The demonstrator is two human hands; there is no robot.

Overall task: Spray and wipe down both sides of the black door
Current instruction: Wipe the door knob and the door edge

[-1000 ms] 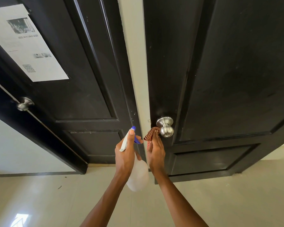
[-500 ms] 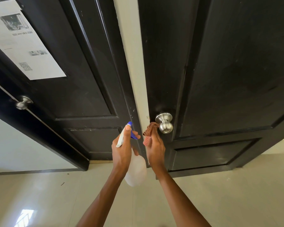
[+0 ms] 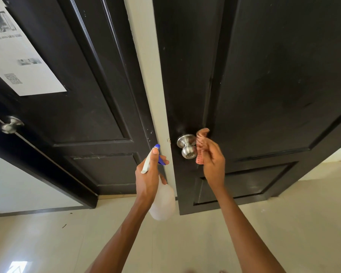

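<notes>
At the far left a printed paper sheet [image 3: 26, 62] is stuck to a black door panel [image 3: 71, 91], with a silver knob [image 3: 10, 125] below it; this side looks as it did a second ago, apart from the camera having drawn closer. A pale wall strip [image 3: 146, 62] separates that panel from the black door [image 3: 274, 75] on the right. The left hand [image 3: 149, 179] remains wrapped around the neck of the spray bottle [image 3: 161, 201], one finger lying along the white trigger, the blue nozzle pointing toward the door edge, much as before. The door's silver knob [image 3: 187, 145] now shows fully. The change lies with the right hand [image 3: 213, 164]: a second ago it held the cloth at the knob's left side, and it has since crossed to the knob's right. It is closed around the reddish checked cloth [image 3: 202, 144], whose bunched top rises against the door face just beside the knob; whether cloth touches knob cannot be told. Pale floor tiles [image 3: 283, 223] lie below.
</notes>
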